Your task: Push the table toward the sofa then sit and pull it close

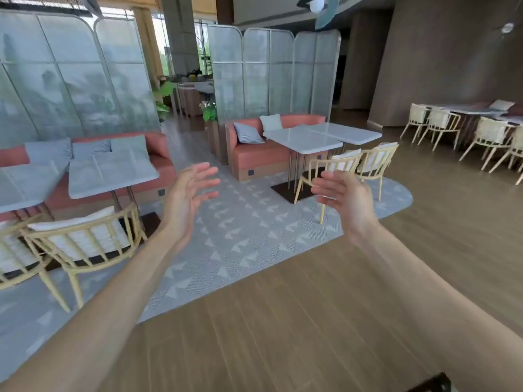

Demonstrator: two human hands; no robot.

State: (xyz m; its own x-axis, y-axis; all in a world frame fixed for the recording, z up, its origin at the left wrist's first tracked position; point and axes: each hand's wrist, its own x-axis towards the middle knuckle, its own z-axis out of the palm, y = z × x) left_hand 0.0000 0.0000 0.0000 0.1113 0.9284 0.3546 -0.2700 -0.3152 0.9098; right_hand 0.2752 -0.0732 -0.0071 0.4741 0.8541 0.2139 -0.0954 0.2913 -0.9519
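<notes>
Both my arms reach forward at chest height. My left hand [189, 193] has spread fingers and holds nothing. My right hand [343, 198] is held out with relaxed fingers, also holding nothing. Ahead stands a white square table [302, 140] on thin metal legs, joined by a second table [348, 132], in front of a salmon sofa [254, 157] with cushions. At the left another white table [110, 172] stands before a second salmon sofa [158, 145]. Neither hand touches any furniture.
Pale wooden chairs stand by the far table [331, 176] and at the near left [82, 241]. A patterned grey rug [240, 236] covers the floor between me and the sofas. Glass screens [271, 72] rise behind. More chairs and tables [486, 131] line the right wall.
</notes>
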